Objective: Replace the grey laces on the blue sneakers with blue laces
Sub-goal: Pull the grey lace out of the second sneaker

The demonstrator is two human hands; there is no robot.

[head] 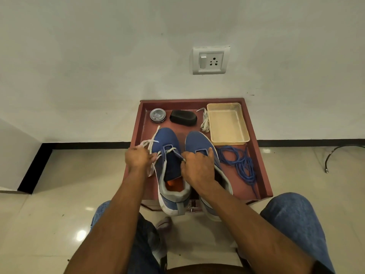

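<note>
Right blue sneaker (199, 143): midsection hidden under right hand (198, 169). Round silver tin (158, 115): lid print too small to read. Forearms cut off by bottom edge.

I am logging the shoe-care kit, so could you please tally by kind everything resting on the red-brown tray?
Blue fabric sneakers: 2
Loose grey flat lace bundle: 1
Blue cord lace tangle: 1
Round silver metal tin: 1
Black oval sponge block: 1
Beige rectangular plastic tub: 1
Total: 7
</note>
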